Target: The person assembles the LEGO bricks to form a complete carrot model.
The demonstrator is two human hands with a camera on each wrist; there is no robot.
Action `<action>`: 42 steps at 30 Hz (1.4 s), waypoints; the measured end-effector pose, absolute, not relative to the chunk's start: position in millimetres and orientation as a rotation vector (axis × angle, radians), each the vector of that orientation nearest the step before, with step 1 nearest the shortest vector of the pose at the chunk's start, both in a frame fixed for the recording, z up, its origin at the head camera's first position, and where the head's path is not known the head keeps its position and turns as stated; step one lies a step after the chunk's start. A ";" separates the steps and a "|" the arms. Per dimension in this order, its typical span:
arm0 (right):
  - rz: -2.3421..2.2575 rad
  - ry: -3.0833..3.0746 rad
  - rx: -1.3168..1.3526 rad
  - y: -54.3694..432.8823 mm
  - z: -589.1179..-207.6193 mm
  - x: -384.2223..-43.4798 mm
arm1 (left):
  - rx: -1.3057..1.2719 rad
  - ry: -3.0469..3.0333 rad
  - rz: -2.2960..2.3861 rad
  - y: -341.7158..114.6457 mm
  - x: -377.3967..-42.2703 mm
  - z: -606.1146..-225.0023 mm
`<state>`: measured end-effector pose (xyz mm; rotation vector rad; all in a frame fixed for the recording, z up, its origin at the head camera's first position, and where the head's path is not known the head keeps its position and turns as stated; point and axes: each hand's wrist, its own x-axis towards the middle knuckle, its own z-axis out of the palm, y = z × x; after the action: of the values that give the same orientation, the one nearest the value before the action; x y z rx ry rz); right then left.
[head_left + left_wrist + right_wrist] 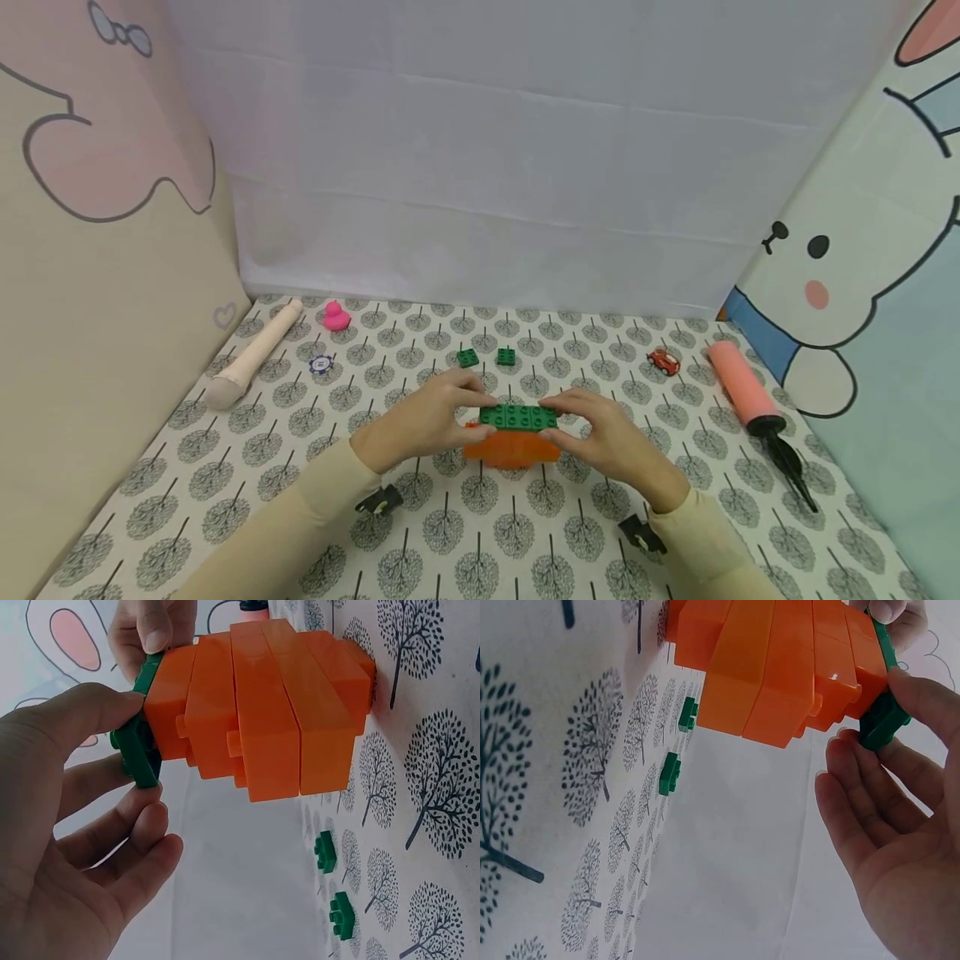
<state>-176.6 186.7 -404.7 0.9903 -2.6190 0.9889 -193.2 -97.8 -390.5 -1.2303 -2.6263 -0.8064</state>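
Several green toy bricks (517, 417) form a row on top of an orange stepped brick stack (512, 451), which stands on the table in front of me. My left hand (442, 414) pinches the left end of this row between thumb and fingers. At the opposite end, my right hand (603, 433) grips the row the same way. Seen from the left wrist, the end green brick (136, 754) sticks out past the orange top layer. The right wrist view shows its counterpart, a green brick (883, 720), overhanging likewise.
Two loose green bricks (467, 357) lie behind the stack. To the left are a pale club-shaped object (251, 358), a pink duck (336, 317) and a blue-and-white disc (321, 364). At right lie a red toy car (663, 362) and a pink-and-black pump (742, 387).
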 end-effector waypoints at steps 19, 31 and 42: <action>0.994 -2.642 0.979 187.7 -405.3 -175.3 | -0.880 -2.854 -0.843 -109.1 -254.7 -411.3; 0.978 -2.637 0.970 188.7 -403.2 -176.2 | -0.667 -3.008 -0.750 -101.1 -291.0 -434.5; 0.983 -2.656 0.964 188.1 -405.2 -174.8 | -0.603 -3.039 -0.722 -95.4 -311.9 -457.1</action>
<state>-174.8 188.1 -405.2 0.9637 -2.6562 0.9828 -311.9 -95.4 -457.1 -0.6034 -3.0393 -0.7220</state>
